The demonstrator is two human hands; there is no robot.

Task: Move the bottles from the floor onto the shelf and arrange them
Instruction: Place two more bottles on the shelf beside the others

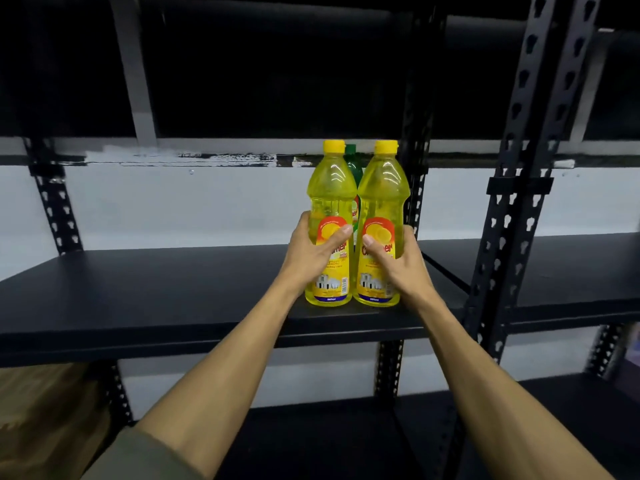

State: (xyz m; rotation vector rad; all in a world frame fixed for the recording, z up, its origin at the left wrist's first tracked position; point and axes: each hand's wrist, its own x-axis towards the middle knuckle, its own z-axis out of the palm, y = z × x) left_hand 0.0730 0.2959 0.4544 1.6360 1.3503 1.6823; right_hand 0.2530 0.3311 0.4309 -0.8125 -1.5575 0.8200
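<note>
Two yellow bottles with yellow caps stand upright side by side near the front edge of a black shelf [173,292]. My left hand [311,251] is wrapped around the left yellow bottle [330,192]. My right hand [398,261] grips the right yellow bottle [382,192]. Both bottle bases rest on the shelf board. A green bottle [353,164] stands behind them, mostly hidden, with only its cap and a strip of its body showing between the two.
A black perforated upright [415,188] stands just right of the bottles. A second shelf unit [561,271] adjoins on the right. A lower shelf board [311,438] lies below. Something brown, like cardboard [45,410], sits at the lower left.
</note>
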